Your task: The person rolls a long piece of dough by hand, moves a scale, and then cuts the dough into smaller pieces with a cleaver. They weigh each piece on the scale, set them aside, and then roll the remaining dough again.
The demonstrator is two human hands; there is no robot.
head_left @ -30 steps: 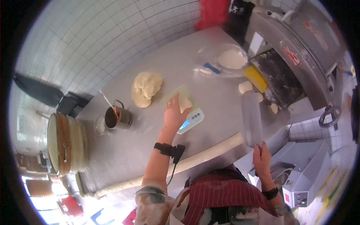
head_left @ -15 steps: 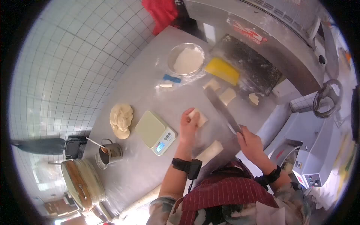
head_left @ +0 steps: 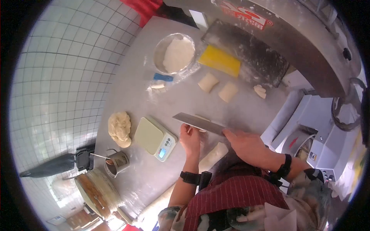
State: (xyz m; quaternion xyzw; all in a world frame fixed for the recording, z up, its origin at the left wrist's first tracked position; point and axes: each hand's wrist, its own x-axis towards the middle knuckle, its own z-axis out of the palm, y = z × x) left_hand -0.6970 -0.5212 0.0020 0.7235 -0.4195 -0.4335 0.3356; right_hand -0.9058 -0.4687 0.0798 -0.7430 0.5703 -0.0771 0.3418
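Observation:
My right hand (head_left: 248,148) grips the handle of a broad kitchen knife (head_left: 208,126), whose blade points left across my left hand's fingertips. Below the blade, my left hand (head_left: 189,138) has its fingers curled on a piece of dough (head_left: 202,118). Most of that piece is hidden by the knife, with only pale slivers showing at the blade's edges. A longer roll of dough (head_left: 214,156) lies between my forearms, near the apron. Farther up the table rest two cut dough pieces, one on the left (head_left: 208,82) and one on the right (head_left: 228,91).
Left of my left hand are a digital kitchen scale (head_left: 149,134), a large dough lump (head_left: 119,129) and a metal mug (head_left: 122,161). A flour bowl (head_left: 157,57), a blue object (head_left: 163,77), a yellow slab (head_left: 219,61) and small dough scraps (head_left: 260,91) lie farther back.
The knife has swung left and toward me, from beside the cut pieces to over the dough at my left hand. My left fingers are now more curled. The view has shifted.

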